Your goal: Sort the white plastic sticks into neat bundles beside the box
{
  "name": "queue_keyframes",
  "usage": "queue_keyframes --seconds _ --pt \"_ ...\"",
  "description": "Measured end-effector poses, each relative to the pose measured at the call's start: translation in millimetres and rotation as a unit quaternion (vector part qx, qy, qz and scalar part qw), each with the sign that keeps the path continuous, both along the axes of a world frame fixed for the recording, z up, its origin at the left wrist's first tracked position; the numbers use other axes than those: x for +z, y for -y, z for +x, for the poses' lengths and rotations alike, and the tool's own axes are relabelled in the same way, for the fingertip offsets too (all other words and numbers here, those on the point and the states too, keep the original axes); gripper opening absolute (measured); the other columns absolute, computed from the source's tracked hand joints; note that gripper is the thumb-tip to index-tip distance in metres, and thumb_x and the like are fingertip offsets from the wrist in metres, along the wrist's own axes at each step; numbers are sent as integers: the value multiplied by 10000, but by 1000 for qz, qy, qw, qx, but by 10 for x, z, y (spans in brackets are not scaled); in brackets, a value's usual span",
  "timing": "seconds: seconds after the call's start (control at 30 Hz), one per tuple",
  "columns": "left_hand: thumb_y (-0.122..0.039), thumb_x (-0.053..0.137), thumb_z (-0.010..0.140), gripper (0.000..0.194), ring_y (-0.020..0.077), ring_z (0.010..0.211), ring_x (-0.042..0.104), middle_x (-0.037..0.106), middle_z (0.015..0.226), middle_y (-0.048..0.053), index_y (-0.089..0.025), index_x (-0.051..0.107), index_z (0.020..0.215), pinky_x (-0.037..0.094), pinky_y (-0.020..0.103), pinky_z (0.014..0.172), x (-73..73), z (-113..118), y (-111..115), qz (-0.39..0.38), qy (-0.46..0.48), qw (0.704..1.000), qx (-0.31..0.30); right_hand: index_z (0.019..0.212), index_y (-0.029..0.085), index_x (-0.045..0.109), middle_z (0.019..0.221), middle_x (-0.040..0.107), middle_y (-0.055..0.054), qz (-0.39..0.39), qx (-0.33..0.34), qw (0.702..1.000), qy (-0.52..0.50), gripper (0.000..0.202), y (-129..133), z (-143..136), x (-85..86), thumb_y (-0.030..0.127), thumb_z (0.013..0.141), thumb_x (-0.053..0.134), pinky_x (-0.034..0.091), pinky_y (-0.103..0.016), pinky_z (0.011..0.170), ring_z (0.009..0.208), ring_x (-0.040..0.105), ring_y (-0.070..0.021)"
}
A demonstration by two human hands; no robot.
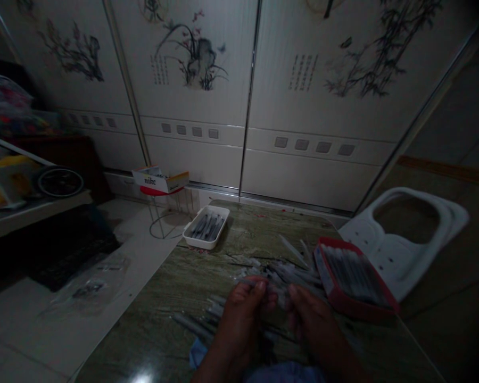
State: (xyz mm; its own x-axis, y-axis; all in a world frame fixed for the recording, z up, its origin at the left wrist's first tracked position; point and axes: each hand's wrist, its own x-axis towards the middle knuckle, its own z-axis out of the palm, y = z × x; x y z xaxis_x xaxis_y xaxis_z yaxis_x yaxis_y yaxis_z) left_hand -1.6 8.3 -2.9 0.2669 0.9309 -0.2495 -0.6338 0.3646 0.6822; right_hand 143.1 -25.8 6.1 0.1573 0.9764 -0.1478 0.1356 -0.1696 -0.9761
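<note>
Close together above the table (155, 314), both of my hands have their fingers pinched. My left hand (243, 306) and my right hand (309, 314) meet at a small translucent piece (281, 296), which looks like clear plastic; its exact kind is too dim to make out. Just beyond my fingers lies a loose pile of slim pen-like sticks (291, 272), some clear and some dark. More such sticks (191, 322) lie left of my left hand. On the right, a red box (355, 310) holds a packed row of them.
A white tray (201, 244) with several dark and clear sticks stands at the table's far left. Behind the red box is a white plastic chair (407, 260). A printed carton (155, 182) rests on a red stool (159, 191). Sliding cupboard doors (191, 159) close off the back.
</note>
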Motion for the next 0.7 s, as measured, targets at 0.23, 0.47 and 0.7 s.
queue_keyframes --seconds 0.23,0.47,0.7 --pt "-340 796 792 284 146 775 660 686 836 55 -147 677 963 521 258 750 2 -32 -8 -15 5 1000 16 720 208 534 611 477 28 64 19 997 46 504 15 12 65 681 893 512 339 -245 516 559 430 -129" --pt "-321 798 790 275 167 834 681 727 993 103 -145 704 978 523 293 823 73 -19 44 46 15 998 -35 679 224 550 584 449 11 20 -15 999 -36 432 8 93 23 599 895 541 345 -279 529 557 404 -150" --pt "-493 744 812 397 166 726 668 715 784 89 -129 686 960 516 271 701 45 3 20 0 -33 999 -4 672 222 522 617 457 17 39 -30 998 28 485 -20 50 15 658 883 525 350 -268 533 579 422 -149"
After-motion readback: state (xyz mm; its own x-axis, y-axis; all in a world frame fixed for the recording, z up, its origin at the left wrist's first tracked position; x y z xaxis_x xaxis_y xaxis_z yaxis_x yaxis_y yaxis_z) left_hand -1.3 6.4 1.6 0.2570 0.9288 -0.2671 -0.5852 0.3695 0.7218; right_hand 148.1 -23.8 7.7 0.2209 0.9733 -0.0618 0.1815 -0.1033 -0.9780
